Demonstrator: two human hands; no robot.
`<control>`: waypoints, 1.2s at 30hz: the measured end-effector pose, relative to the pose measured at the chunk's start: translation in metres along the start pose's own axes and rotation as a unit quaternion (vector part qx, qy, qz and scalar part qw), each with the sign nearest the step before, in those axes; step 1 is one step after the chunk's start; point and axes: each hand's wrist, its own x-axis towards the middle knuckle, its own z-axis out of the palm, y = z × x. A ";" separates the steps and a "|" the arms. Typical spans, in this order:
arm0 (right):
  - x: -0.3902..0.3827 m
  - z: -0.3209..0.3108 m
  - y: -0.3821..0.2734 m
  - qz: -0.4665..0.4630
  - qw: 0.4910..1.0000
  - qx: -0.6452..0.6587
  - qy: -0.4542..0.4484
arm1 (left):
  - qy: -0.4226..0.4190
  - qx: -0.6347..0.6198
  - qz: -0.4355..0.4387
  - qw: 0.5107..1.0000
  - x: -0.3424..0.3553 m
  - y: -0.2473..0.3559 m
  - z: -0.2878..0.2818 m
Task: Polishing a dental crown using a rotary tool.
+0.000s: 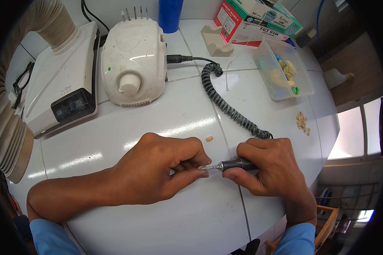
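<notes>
White glossy worktop point(157, 221) fills the near view, and both forearms come in over it in blue sleeves. The left hand point(157, 170) is curled shut, pinching a small pale tooth-shaped piece point(203, 168) between thumb and fingertips just above the surface. The right hand point(270, 168) is closed around a dark rotary handpiece point(239, 164), whose thin metal bur point(213, 167) points left and meets the pale piece. The two hands sit close together, nearly touching.

Just beyond the left knuckles lies a single small tan piece point(209, 138) on the bare top. A black coiled cord point(225, 106) runs from the handpiece up and away to a cream motor control box point(134, 59) with a round dial on its front. To the right of the cord, near the table edge, is a small heap of yellowish tooth pieces point(302, 122).

Left of the control box stands a white dust extractor unit point(61, 85) with a ribbed beige hose point(6, 106) arching down the left side; black glasses point(21, 83) rest beside it. Farther right, a clear plastic tub point(285, 70) holds yellow, blue and green bits. Behind it lies a rectangular cardboard box point(253, 19), red, white and green, lying at an angle. A beige handpiece rest point(217, 42) and a blue cylinder point(171, 15) stand at the far edge.
</notes>
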 end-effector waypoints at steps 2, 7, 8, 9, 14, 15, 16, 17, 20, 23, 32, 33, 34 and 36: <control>0.001 -0.001 0.000 0.001 1.000 0.004 -0.004 | 0.001 0.004 0.003 1.000 -0.001 0.000 -0.001; 0.001 -0.001 0.000 -0.005 1.000 -0.001 -0.005 | 0.001 0.015 0.005 1.000 0.000 0.001 -0.001; 0.001 -0.001 0.001 -0.003 1.000 0.003 -0.008 | 0.001 0.016 0.005 1.000 0.000 0.002 -0.001; 0.001 -0.001 0.001 -0.003 1.000 0.003 -0.008 | -0.002 0.017 0.003 1.000 0.000 0.002 -0.001; 0.000 -0.001 0.002 -0.005 1.000 0.008 -0.002 | -0.005 0.014 0.001 1.000 0.000 0.000 0.000; 0.000 -0.001 0.002 -0.005 1.000 0.007 -0.002 | -0.003 0.011 0.001 1.000 0.000 0.000 0.000; 0.000 0.001 0.001 0.002 1.000 0.007 0.004 | -0.001 0.009 0.001 1.000 0.000 0.000 0.000; -0.001 0.001 0.000 0.009 1.000 0.006 0.010 | -0.001 0.009 0.001 1.000 0.000 0.001 -0.001; 0.000 0.000 0.000 -0.002 1.000 -0.003 -0.001 | -0.002 0.006 -0.001 1.000 0.001 0.001 -0.001; 0.000 0.000 0.000 0.009 1.000 0.006 -0.004 | -0.003 0.008 0.001 1.000 0.001 0.001 -0.001; 0.000 0.000 0.002 -0.001 1.000 0.001 0.002 | -0.003 -0.006 -0.004 1.000 0.001 0.001 -0.001; 0.000 -0.001 0.001 -0.001 1.000 0.001 0.002 | -0.003 -0.010 -0.003 1.000 0.001 0.000 0.000; 0.000 -0.002 0.001 0.003 1.000 0.006 -0.004 | -0.002 -0.013 -0.003 1.000 0.000 0.000 0.000; 0.000 -0.003 0.000 0.007 1.000 0.010 -0.010 | -0.003 -0.009 -0.004 1.000 0.001 0.001 -0.001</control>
